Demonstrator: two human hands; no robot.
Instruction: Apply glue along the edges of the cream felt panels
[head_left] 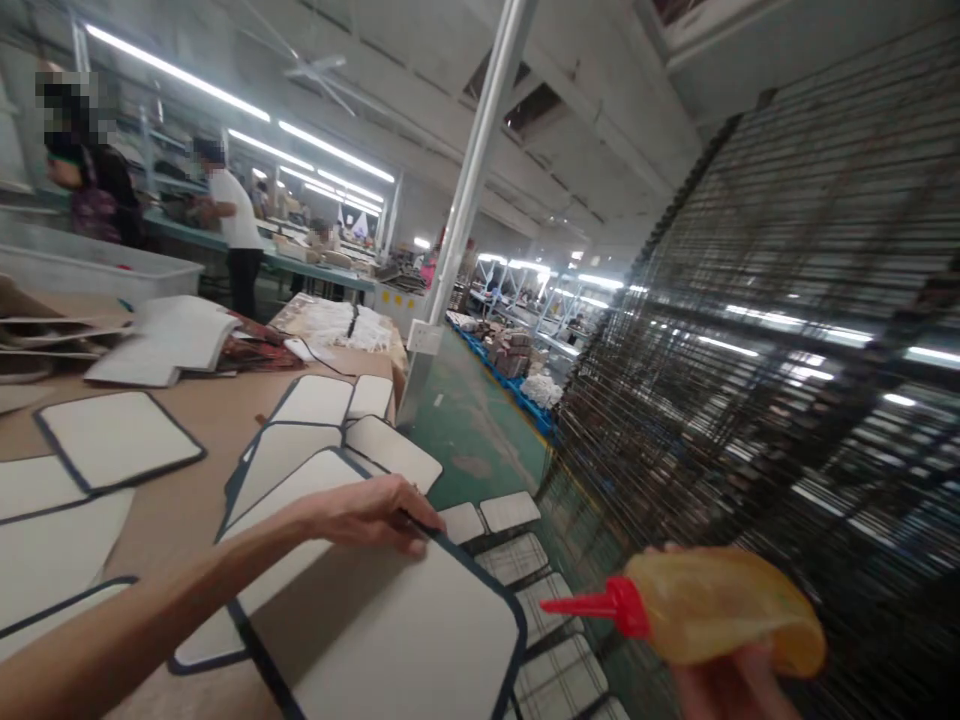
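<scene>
My left hand (371,515) pinches the far edge of a cream panel (405,620) with a dark blue border, which lies tilted over other panels. At the lower right my right hand (731,675) is wrapped round a squeeze bottle (727,605) of amber liquid. Its red nozzle (585,605) points left, just off the panel's right edge and not touching it. More dark-edged cream panels (300,450) overlap beyond my left hand.
Further panels (120,440) lie on the brown table (187,405) at left. Plaid pieces (559,670) line the table's right side. A metal pole (472,170) rises ahead, and a wire rack (750,330) stands at right. People work behind at left, one in a white shirt (234,210).
</scene>
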